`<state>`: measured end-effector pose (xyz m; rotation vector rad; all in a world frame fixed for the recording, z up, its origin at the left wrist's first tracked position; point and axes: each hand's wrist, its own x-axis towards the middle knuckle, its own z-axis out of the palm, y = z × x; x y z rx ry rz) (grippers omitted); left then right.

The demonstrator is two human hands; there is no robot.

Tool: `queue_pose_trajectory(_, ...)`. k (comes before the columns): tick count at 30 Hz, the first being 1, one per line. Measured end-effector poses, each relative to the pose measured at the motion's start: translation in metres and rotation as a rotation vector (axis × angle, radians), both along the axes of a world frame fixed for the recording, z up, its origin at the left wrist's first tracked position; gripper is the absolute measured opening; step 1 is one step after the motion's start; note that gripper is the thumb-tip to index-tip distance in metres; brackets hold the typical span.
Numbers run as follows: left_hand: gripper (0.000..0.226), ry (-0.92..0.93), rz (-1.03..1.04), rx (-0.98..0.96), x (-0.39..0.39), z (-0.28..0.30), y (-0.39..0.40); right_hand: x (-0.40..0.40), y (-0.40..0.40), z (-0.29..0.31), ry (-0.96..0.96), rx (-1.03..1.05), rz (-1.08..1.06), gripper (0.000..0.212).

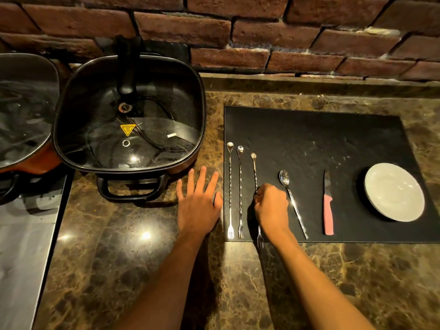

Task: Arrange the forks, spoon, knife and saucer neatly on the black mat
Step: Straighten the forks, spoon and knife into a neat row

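1. The black mat (309, 139) lies on the brown marble counter (142, 258), to the right of a square black pan with a glass lid (128, 115), under a red brick wall (262, 32).
2. Two long twisted-stem forks lie side by side along the mat's left edge, tines toward the person: the first fork (230, 186) and the second fork (240, 191), nearly parallel and just apart.
3. The third fork (254, 170) lies to their right, slightly tilted, its tines poking past the mat's near edge onto the counter.
4. The right hand (271, 206) is curled down over the middle of that third fork, fingers pinched on its stem.
5. The spoon (292, 201) lies just right of that hand, bowl away from the person, handle slanting toward the near right.
6. The knife (327, 206), with a pink handle, lies right of the spoon, blade pointing away.
7. The white saucer (394, 191) sits at the mat's right end, well apart from the knife.
8. The left hand (198, 203) rests flat on the counter just left of the mat, fingers spread wide, holding nothing.
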<state>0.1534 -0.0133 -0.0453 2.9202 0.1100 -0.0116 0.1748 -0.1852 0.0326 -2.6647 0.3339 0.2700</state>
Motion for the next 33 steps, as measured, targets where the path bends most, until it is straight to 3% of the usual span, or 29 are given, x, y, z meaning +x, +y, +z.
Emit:
queue_pose_trajectory(10, 0.059, 0.012, 0.007, 0.000, 0.000, 0.005, -0.001, 0.022, 0.006, -0.003, 0.016, 0.024, 0.022, 0.016)
queue_pose_trajectory(17, 0.059, 0.012, 0.007, -0.005, 0.000, 0.005, -0.001, 0.022, -0.001, -0.006, 0.049, 0.202, -0.061, 0.016)
queue_pose_trajectory(25, 0.058, 0.008, 0.009, -0.007, -0.001, 0.003, -0.001, 0.021, -0.001, -0.005, 0.001, 0.042, 0.042, 0.017)
queue_pose_trajectory(33, 0.058, -0.010, 0.008, 0.002, 0.000, -0.001, -0.001, 0.025, -0.003, -0.003, 0.007, 0.080, 0.091, 0.018)
